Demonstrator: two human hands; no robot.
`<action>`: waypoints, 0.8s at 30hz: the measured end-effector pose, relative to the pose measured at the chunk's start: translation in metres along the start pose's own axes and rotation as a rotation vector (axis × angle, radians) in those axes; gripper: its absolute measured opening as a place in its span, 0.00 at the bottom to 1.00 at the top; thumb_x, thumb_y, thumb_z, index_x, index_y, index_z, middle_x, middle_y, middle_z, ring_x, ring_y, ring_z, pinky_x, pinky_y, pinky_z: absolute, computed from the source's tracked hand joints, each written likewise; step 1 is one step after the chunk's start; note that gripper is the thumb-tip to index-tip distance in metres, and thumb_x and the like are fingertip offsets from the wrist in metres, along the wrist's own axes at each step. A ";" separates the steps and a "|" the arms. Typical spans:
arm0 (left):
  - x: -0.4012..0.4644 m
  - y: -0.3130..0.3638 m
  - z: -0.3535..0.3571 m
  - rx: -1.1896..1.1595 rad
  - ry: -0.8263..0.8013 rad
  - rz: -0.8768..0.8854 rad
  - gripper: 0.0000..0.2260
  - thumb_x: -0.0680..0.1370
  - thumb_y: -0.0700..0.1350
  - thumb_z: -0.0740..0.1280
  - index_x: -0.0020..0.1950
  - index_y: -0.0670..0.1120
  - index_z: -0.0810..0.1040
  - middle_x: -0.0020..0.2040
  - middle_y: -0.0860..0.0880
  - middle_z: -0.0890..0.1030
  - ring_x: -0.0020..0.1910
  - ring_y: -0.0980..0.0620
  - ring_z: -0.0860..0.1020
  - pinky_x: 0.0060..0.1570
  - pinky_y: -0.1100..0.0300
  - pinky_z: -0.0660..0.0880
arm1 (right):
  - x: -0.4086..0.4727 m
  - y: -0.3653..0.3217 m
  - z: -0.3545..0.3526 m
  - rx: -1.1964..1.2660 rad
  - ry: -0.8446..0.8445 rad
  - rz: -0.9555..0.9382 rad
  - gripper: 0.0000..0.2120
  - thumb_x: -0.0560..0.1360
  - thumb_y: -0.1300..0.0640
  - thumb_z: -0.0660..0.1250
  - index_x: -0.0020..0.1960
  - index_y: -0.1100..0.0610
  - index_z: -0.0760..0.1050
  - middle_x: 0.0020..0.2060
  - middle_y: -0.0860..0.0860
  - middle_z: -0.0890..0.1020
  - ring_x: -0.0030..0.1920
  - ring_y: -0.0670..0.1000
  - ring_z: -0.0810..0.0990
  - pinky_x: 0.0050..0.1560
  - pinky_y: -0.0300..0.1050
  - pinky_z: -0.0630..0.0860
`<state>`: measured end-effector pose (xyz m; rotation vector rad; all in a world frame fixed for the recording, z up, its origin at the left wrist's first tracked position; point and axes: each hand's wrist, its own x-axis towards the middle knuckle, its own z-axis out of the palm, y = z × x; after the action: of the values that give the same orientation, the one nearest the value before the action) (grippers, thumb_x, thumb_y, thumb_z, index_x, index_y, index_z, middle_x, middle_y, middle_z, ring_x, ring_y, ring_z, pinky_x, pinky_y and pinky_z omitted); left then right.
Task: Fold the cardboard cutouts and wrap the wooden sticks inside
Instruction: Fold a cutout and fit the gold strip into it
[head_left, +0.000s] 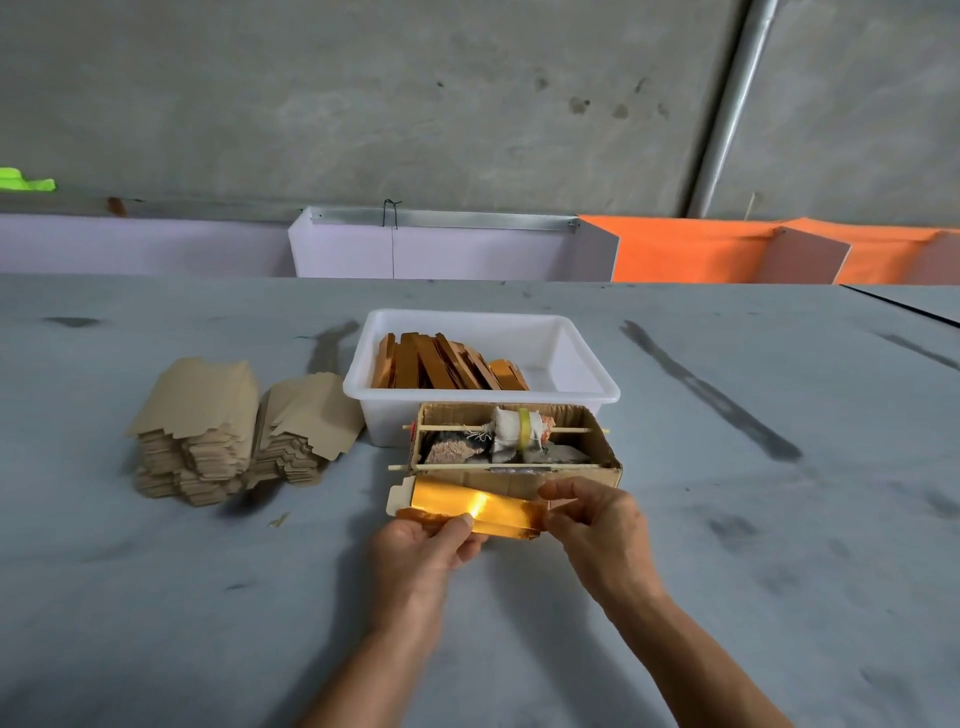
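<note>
Now folding: left hand (431, 540) and right hand (597, 514) pinching shiny gold cardboard cutout (467, 506). Next, closing flaps tight.

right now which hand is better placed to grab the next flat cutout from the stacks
Left. The brown cutout stacks lie on the left hand's side; the right hand would have to cross over the gold cutout both hold.

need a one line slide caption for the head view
Both hands, left hand and right hand, pinch a gold foil-faced cardboard cutout before a small brown cardboard box and white plastic tub.
</note>
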<state>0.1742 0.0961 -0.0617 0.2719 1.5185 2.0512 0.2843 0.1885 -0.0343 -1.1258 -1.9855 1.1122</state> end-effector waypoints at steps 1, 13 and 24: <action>-0.001 0.001 0.000 -0.007 -0.003 0.001 0.07 0.72 0.28 0.68 0.37 0.38 0.77 0.27 0.47 0.81 0.25 0.53 0.80 0.28 0.66 0.78 | 0.000 0.001 -0.001 -0.006 -0.001 0.001 0.13 0.73 0.65 0.69 0.43 0.46 0.80 0.33 0.45 0.82 0.33 0.40 0.78 0.32 0.29 0.69; -0.024 0.001 0.001 -0.114 -0.039 0.035 0.08 0.72 0.29 0.67 0.40 0.40 0.81 0.35 0.44 0.84 0.35 0.49 0.83 0.34 0.62 0.79 | -0.043 -0.017 0.008 0.584 -0.159 0.020 0.11 0.70 0.73 0.68 0.43 0.58 0.82 0.27 0.46 0.81 0.27 0.38 0.76 0.28 0.28 0.70; -0.032 0.004 0.001 -0.081 -0.051 0.051 0.09 0.72 0.29 0.68 0.38 0.42 0.82 0.36 0.44 0.84 0.36 0.50 0.83 0.34 0.61 0.79 | -0.045 -0.019 0.012 0.552 -0.195 0.037 0.10 0.71 0.71 0.68 0.44 0.57 0.82 0.28 0.44 0.82 0.29 0.37 0.77 0.29 0.28 0.70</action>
<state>0.1990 0.0784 -0.0524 0.3317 1.4073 2.1234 0.2885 0.1387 -0.0269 -0.7831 -1.6353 1.7078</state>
